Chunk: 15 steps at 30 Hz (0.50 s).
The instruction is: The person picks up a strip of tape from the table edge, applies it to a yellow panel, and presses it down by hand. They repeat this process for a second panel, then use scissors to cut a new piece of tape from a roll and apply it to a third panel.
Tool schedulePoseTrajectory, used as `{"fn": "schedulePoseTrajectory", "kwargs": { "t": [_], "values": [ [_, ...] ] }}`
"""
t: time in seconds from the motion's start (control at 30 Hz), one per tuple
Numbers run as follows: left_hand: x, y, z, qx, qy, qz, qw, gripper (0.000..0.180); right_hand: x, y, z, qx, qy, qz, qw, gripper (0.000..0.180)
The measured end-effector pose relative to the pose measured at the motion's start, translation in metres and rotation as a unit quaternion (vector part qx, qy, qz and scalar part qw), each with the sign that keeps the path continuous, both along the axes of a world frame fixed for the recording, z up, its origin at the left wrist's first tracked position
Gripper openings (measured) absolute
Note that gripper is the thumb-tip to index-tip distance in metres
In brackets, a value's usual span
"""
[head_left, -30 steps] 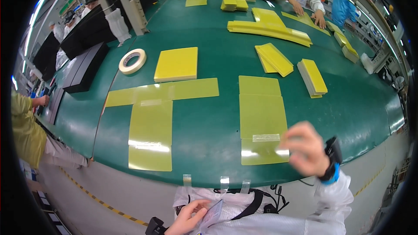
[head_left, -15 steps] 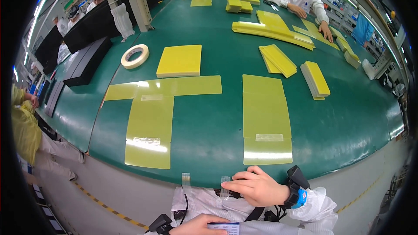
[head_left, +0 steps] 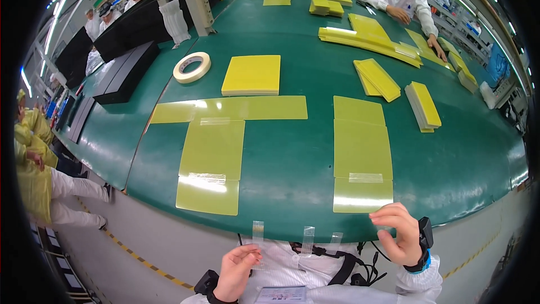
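Strips of clear tape hang from the near table edge: a left strip [head_left: 257, 231], a middle strip [head_left: 309, 240] and a right strip [head_left: 336, 241]. My left hand [head_left: 236, 270] is raised below the edge, its fingertips pinched at the lower end of the left strip. My right hand [head_left: 403, 235] hovers at the edge with thumb and curved fingers apart; I make out nothing held. Beyond it lies a panel of joined yellow sheets [head_left: 363, 149], with tape across its lower seam. To the left, a T-shaped arrangement of yellow sheets [head_left: 216, 149] is taped at its joins.
A stack of yellow sheets [head_left: 251, 73] and a tape roll [head_left: 192, 67] lie farther back. More yellow stacks [head_left: 422, 106] are at the right. Black blocks [head_left: 126, 73] stand at the left. Two co-workers in white sit across the green table [head_left: 287, 157]; people in yellow stand left.
My right hand has left the middle strip and moved right, its fingers curling. My left hand has risen to the left strip. The right strip now shows. The whole view has shifted.
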<state>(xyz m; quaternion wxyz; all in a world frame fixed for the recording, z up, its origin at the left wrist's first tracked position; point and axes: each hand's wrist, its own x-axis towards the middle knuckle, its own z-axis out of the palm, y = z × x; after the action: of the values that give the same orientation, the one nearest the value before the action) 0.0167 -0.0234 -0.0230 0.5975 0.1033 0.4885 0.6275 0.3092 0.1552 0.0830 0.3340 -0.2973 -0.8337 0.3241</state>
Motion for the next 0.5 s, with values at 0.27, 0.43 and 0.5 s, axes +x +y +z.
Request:
{"fn": "schedulePoseTrajectory", "kwargs": {
  "t": [0.27,0.43,0.5],
  "values": [
    [0.007,0.004,0.006,-0.050,0.033,-0.145,0.988,0.023,-0.007,-0.001,-0.018,0.012,-0.069,0.044,0.997,0.028],
    [0.041,0.029,0.025,-0.061,-0.034,-0.197,0.978,0.026,-0.013,0.003,-0.029,0.023,-0.065,0.060,0.996,0.028],
    [0.051,0.039,0.033,-0.068,-0.045,-0.179,0.980,0.023,-0.015,0.001,-0.032,0.028,-0.060,0.064,0.996,0.028]
  ]
}}
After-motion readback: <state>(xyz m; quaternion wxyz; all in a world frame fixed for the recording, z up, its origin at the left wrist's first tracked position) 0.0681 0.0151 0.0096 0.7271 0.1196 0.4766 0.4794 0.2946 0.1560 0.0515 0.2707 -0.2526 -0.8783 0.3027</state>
